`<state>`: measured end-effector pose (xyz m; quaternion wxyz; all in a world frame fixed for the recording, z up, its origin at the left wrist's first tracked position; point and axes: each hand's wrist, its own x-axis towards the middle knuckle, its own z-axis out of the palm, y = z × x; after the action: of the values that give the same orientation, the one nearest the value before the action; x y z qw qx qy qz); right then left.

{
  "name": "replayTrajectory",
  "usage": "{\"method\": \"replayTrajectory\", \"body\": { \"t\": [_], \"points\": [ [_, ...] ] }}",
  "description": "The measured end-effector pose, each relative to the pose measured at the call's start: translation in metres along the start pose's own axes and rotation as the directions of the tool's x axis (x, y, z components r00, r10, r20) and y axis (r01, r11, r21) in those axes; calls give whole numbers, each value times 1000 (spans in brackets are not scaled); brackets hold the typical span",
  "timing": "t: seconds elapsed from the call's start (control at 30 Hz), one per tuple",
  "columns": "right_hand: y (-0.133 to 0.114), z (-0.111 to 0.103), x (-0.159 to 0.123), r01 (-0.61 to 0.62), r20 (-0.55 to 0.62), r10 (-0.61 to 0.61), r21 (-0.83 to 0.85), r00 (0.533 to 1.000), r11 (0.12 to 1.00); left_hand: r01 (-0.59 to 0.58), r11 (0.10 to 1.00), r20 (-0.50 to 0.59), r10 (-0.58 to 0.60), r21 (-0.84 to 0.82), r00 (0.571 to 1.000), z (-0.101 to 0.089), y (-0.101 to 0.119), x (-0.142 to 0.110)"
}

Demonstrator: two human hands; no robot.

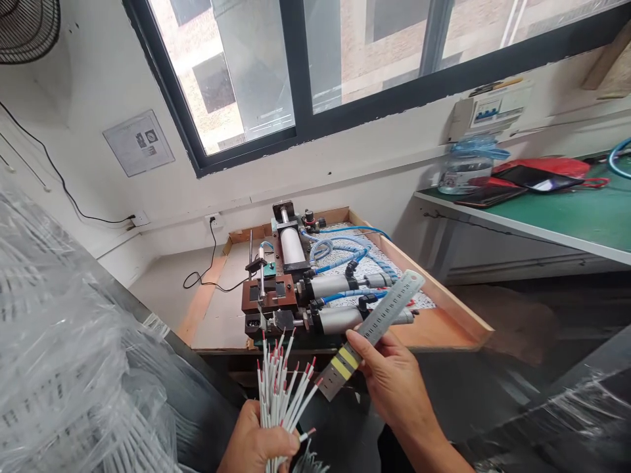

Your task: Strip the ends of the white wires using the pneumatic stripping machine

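Just below the machine (pixel 269 295) on the counter (pixel 453 335), my left hand (pixel 261 440) is closed around a bundle of white wires (pixel 280 394), gripped well under their ends, presumably so the red tips fan out in plain sight. To its right, my right hand (pixel 394 374) pinches a metal ruler (pixel 387 312) between thumb and fingers, tilted with its lower end beside the tips, apparently so the markings face me.

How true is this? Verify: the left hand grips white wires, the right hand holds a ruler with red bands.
The colour is wrong: the head view shows yellow bands. The left hand grips white wires; the right hand holds the ruler.
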<state>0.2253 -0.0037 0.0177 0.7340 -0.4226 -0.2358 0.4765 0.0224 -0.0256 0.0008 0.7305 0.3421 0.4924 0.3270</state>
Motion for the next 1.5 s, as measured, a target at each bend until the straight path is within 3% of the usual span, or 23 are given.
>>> {"method": "replayTrajectory", "body": {
  "t": [0.17,0.57,0.77,1.07,1.5],
  "points": [
    [1,0,0,-3,-9,3,4,1000,1000,8,996,-23,-6,83,1000,3,5,-3],
    [1,-1,-1,-21,-13,21,3,1000,1000,8,996,-2,-8,92,1000,1,6,-4],
    [-4,-6,10,42,-42,-42,-4,998,999,-35,993,61,28,116,998,4,6,-3],
    [-12,1,11,-63,64,56,111,996,992,-46,978,38,39,202,999,10,12,-5],
    [-10,-4,8,29,10,-29,-2,1000,1000,-73,958,67,56,279,996,13,17,-4]
  ]
}}
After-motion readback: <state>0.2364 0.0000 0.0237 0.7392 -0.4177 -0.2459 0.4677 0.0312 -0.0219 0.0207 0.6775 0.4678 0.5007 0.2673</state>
